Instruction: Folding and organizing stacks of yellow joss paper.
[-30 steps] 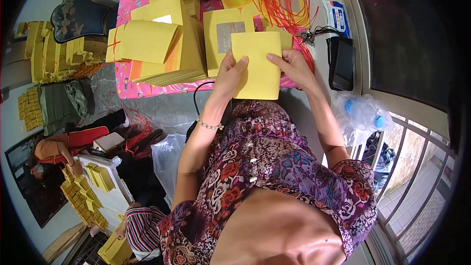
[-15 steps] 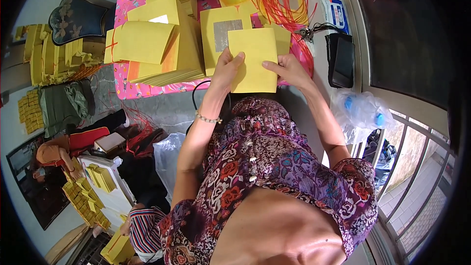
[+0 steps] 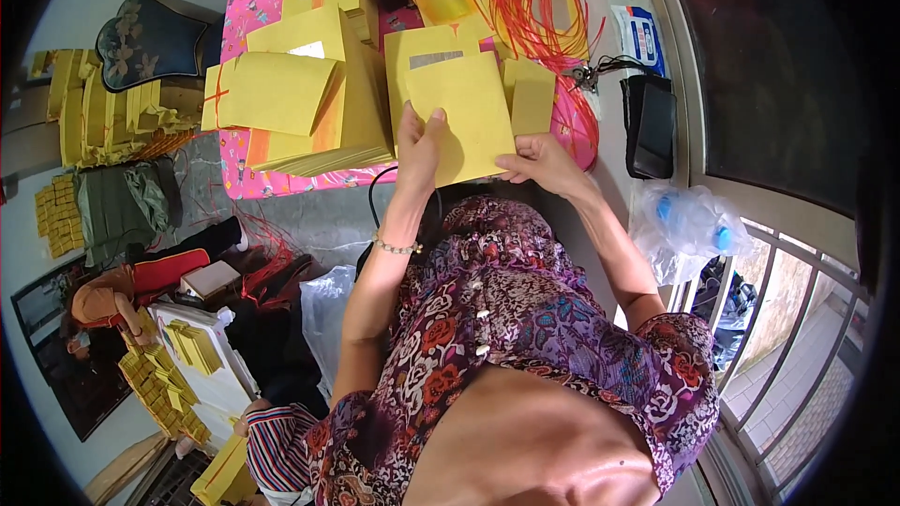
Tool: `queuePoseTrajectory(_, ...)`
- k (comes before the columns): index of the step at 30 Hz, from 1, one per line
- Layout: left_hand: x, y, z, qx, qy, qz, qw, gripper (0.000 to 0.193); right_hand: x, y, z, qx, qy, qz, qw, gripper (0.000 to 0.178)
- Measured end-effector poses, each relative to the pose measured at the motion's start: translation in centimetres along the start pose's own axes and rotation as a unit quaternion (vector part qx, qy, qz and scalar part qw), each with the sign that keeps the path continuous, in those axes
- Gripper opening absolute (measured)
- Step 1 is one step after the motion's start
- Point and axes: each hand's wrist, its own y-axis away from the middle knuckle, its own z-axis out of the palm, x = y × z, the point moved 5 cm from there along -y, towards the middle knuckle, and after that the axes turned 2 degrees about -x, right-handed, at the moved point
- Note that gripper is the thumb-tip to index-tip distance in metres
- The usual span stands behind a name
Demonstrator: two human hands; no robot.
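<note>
A yellow paper sheet [image 3: 461, 117], perhaps folded, is held up between my two hands in front of the table's near edge. My left hand [image 3: 421, 145] pinches its left side, thumb on the front face. At its lower right corner, my right hand [image 3: 548, 165] grips the edge between thumb and fingers. Behind the sheet lies a yellow paper with a grey square patch [image 3: 437, 58], partly covered. Just right of it rests a smaller yellow piece [image 3: 532, 98]. A tall stack of yellow paper [image 3: 361, 122] stands to the left, with a red-tied bundle [image 3: 277, 92] on top.
Red strings [image 3: 534, 0] spread over the pink patterned tablecloth [image 3: 246, 173]. A dark phone [image 3: 653, 131] and a blue-white packet [image 3: 639, 40] lie on the right ledge. Plastic bags [image 3: 689, 225] hang by the railing. Other people [image 3: 281, 445] sit at lower left near yellow bundles.
The sheet has shifted left and tilted. My right hand has slid down from its right side to the lower right corner; my left hand stays on the left side, a little lower.
</note>
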Motion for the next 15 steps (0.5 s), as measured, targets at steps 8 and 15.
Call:
queuePoseTrajectory(8,0.8,0.8,-0.2,-0.001,-0.041,0.069,0.997,0.037,-3.1,-0.5,-0.4,0.074,0.004,-0.152,0.986,0.028)
queuePoseTrajectory(15,0.7,1.9,0.4,-0.062,-0.062,0.071,0.994,0.042,-4.6,-1.2,-1.9,0.123,0.017,-0.207,0.97,0.014)
